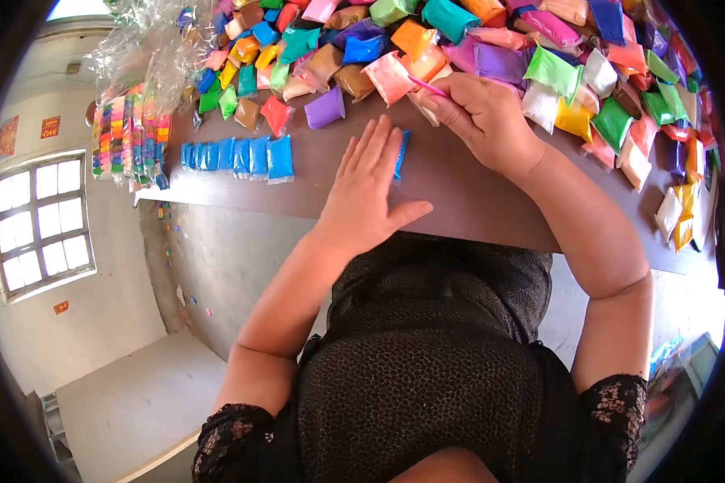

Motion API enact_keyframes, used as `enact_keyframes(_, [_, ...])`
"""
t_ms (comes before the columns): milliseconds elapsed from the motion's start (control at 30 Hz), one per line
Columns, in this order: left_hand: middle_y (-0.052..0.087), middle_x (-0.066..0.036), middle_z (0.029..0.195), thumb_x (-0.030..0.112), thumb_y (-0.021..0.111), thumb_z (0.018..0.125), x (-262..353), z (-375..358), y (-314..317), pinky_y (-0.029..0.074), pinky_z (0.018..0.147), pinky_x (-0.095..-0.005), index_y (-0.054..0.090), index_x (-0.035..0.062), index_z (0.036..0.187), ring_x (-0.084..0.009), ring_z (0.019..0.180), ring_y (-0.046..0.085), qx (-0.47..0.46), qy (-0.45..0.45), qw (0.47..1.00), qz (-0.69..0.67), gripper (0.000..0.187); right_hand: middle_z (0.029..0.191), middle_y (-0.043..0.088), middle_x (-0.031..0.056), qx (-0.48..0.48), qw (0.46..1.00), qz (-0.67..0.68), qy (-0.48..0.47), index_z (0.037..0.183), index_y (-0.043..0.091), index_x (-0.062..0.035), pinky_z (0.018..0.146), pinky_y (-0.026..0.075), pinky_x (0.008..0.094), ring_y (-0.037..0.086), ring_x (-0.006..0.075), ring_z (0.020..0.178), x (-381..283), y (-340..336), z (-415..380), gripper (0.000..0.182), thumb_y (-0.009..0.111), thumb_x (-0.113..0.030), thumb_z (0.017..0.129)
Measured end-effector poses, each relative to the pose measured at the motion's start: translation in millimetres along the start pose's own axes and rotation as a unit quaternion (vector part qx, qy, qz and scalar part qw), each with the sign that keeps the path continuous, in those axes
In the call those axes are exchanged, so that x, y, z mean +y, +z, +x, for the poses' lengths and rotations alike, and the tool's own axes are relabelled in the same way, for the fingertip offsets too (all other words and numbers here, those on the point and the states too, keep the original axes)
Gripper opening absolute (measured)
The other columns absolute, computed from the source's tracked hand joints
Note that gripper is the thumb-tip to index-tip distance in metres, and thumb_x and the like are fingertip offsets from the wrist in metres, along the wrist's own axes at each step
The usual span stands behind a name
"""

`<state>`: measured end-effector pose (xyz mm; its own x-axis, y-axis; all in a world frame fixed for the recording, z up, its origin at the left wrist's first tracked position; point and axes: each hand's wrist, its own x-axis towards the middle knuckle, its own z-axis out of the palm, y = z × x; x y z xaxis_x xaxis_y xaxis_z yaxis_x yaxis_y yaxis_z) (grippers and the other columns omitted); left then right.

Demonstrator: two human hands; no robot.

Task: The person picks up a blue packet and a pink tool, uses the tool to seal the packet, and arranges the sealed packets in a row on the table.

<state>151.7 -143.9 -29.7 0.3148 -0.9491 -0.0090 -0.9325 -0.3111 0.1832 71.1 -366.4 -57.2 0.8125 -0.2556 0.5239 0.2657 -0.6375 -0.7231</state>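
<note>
Palm down, my left hand (366, 185) rests on the brown table with its fingers stretched out. A blue packet (403, 155) shows beside its fingertips, partly covered by them. To the right, my right hand (483, 125) is closed on a thin pink stick (427, 85), whose far end reaches a light pink packet (387, 79) at the pile's front edge. Left of my left hand, several blue packets (258, 156) lie in an overlapping row near the table's front edge.
A large pile of coloured packets (499, 63) covers the back and right of the table (475, 205). Clear plastic bags (149, 48) and stacks of many-coloured packs (129, 135) stand at the left end. The table's front edge runs close to my body.
</note>
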Motion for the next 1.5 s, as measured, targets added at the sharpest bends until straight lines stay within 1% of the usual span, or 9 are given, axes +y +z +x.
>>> enact_keyframes(67, [0.019, -0.027, 0.156, 0.048, 0.066, 0.087, -19.5, -5.1, -5.6, 0.021, 0.116, -0.0503, 0.026, -0.0064, 0.148, -0.0402, 0.145, 0.022, 0.049, -0.015, 0.966, -0.252, 0.091, 0.075, 0.062, 0.0104, 0.004, 1.000, -0.003, -0.004, 0.095, 0.067, -0.0015, 0.060, 0.048, 0.0331, 0.061, 0.0248, 0.066, -1.0, 0.7, 0.3, 0.019, 0.064, -0.020, 0.094])
enact_keyframes(200, [0.019, -0.026, 0.157, 0.046, 0.067, 0.087, -21.9, -7.8, -21.7, 0.021, 0.116, -0.0496, 0.025, -0.0047, 0.149, -0.0400, 0.145, 0.022, 0.141, 0.000, 0.977, -0.163, 0.091, 0.075, 0.062, 0.0104, 0.018, 1.000, 0.017, -0.010, 0.095, 0.067, -0.0013, 0.060, 0.048, 0.0334, 0.061, 0.0251, 0.065, -0.9, 2.0, 0.2, 0.019, 0.064, -0.021, 0.094])
enact_keyframes(367, [0.022, -0.026, 0.156, 0.041, 0.070, 0.085, 15.4, -0.7, 8.7, 0.020, 0.116, -0.0513, 0.036, -0.0018, 0.144, -0.0421, 0.144, 0.022, 0.030, -0.009, 0.999, 0.029, 0.080, 0.071, 0.058, 0.0176, 0.035, 0.999, 0.037, 0.002, 0.082, 0.060, -0.0020, 0.057, 0.045, 0.0403, 0.057, 0.0352, 0.064, -1.2, 3.8, 0.0, 0.024, 0.068, -0.023, 0.090])
enact_keyframes(600, [0.022, -0.027, 0.155, 0.039, 0.073, 0.082, -29.6, -29.9, -6.1, 0.021, 0.115, -0.0553, 0.040, -0.0001, 0.141, -0.0463, 0.143, 0.022, 0.186, -0.011, 0.979, -0.082, 0.078, 0.070, 0.058, 0.0163, 0.047, 0.997, 0.054, 0.001, 0.080, 0.059, -0.0017, 0.056, 0.045, 0.0394, 0.057, 0.0336, 0.062, -1.6, 8.1, 1.5, 0.025, 0.068, -0.023, 0.091])
enact_keyframes(900, [0.023, -0.025, 0.155, 0.042, 0.064, 0.089, -21.4, -16.9, 4.7, 0.023, 0.113, -0.0547, 0.032, -0.0011, 0.146, -0.0450, 0.141, 0.025, 0.056, -0.070, 0.995, 0.049, 0.078, 0.066, 0.057, 0.0137, 0.052, 0.998, 0.036, -0.003, 0.075, 0.056, -0.0012, 0.055, 0.044, 0.0382, 0.057, 0.0291, 0.059, -2.0, 4.2, 1.3, 0.028, 0.069, -0.020, 0.090])
enact_keyframes(1100, [0.025, -0.023, 0.155, 0.049, 0.062, 0.088, -18.2, -27.6, -1.3, 0.024, 0.113, -0.0538, 0.030, -0.0013, 0.147, -0.0414, 0.142, 0.026, 0.191, -0.166, 0.962, 0.099, 0.083, 0.067, 0.058, 0.0123, 0.033, 0.999, 0.040, 0.001, 0.075, 0.056, -0.0017, 0.054, 0.044, 0.0381, 0.057, 0.0283, 0.059, -3.1, 4.3, 1.4, 0.028, 0.068, -0.021, 0.091])
enact_keyframes(1167, [0.025, -0.023, 0.155, 0.051, 0.062, 0.087, -25.3, -26.2, 5.6, 0.024, 0.113, -0.0542, 0.030, -0.0015, 0.147, -0.0409, 0.143, 0.025, 0.098, -0.020, 0.989, 0.107, 0.086, 0.067, 0.058, 0.0120, 0.028, 0.999, 0.037, 0.011, 0.075, 0.056, -0.0017, 0.054, 0.044, 0.0382, 0.057, 0.0283, 0.059, -3.0, 4.6, 1.3, 0.028, 0.068, -0.021, 0.091])
enact_keyframes(1267, [0.019, -0.025, 0.156, 0.047, 0.064, 0.086, -22.9, -29.8, 8.4, 0.020, 0.115, -0.0549, 0.022, -0.0005, 0.151, -0.0424, 0.144, 0.021, 0.043, -0.044, 0.993, 0.106, 0.091, 0.067, 0.058, 0.0116, 0.028, 0.999, 0.033, 0.022, 0.074, 0.056, -0.0016, 0.054, 0.044, 0.0379, 0.057, 0.0282, 0.059, -4.7, 2.8, 2.4, 0.028, 0.067, -0.021, 0.091])
enact_keyframes(1500, [0.010, -0.030, 0.157, 0.043, 0.065, 0.088, -43.9, -43.3, 7.1, 0.016, 0.114, -0.0602, 0.011, -0.0013, 0.152, -0.0482, 0.144, 0.014, 0.245, -0.216, 0.943, 0.065, 0.095, 0.075, 0.062, 0.0091, -0.020, 0.998, 0.034, 0.051, 0.090, 0.064, 0.0004, 0.061, 0.047, 0.0301, 0.060, 0.0178, 0.065, -10.2, -2.4, 3.2, 0.019, 0.062, -0.018, 0.096])
